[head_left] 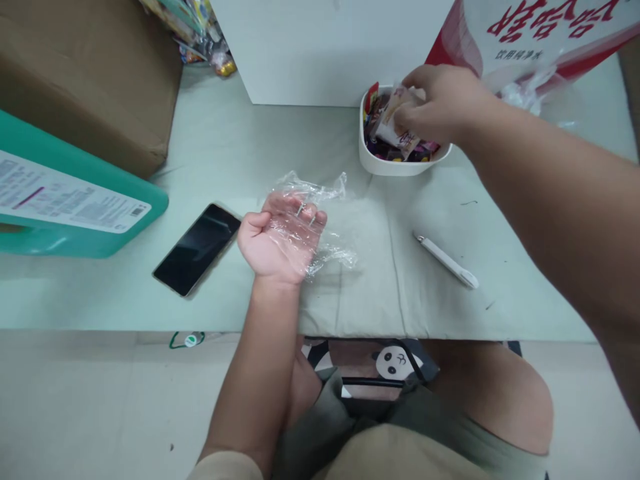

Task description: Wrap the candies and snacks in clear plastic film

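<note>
The right hand point(447, 107) reaches in over the white tub point(400, 167), thumb and fingers pinching a wrapped packet point(395, 131) at its upper end, a light hold that probably lifts 1 piece while barely disturbing the rest. The low, open-topped tub seems chosen to leave the wrapped sweets point(377, 145) within easy reach. To the near left of the tub, the left hand point(280, 247) is turned palm up, thumb apart and fingers loosely curled, with a clear plastic bag point(334, 255) spread over it, so the film looks cradled rather than gripped. The phone point(197, 250), farther left of the tub, and the white pen-like tool point(447, 261), on its near right side, appear set aside to keep the 2 hands unhindered. The packet, in the tub's mouth, is tilted, pale and crinkled with brownish print, against darker purple and red wrappers; the bag is colourless, crumpled and glinting, with no contents showing
</note>
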`<state>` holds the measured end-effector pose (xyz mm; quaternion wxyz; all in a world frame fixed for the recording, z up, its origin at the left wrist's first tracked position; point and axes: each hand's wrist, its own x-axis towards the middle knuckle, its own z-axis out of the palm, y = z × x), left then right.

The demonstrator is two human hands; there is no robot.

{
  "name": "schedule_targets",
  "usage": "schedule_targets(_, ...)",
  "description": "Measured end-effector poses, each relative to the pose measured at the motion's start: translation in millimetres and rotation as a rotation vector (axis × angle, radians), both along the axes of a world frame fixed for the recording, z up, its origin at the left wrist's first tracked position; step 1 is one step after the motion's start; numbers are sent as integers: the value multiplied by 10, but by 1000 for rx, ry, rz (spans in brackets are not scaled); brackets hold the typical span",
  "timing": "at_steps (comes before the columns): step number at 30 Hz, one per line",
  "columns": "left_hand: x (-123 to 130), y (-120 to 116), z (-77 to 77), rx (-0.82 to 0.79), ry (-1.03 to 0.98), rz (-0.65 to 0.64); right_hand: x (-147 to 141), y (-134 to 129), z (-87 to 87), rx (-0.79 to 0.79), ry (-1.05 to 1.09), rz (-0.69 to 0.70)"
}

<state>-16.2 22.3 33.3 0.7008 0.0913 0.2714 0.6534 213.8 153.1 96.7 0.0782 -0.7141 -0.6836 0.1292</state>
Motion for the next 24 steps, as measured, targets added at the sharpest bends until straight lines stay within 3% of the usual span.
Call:
schedule_targets(9, 32, -6, 36, -25, 54, 7, -12, 113, -33, -24, -266, 209)
schedule_targets(17, 48, -10, 32, -38, 15, 19, -252, 209, -167, -45, -369, 280)
schedule_targets(20, 36, -8, 30, -30, 21, 9, -302, 214, -87, -80, -388, 286)
schedule_targets(22, 20, -12, 29, -34, 52, 6, -267, 143, 33, 18, -318, 219)
schedule_targets(24, 1, -19, 28, -31, 92, -5, -190, -43, 123, 219, -151, 155)
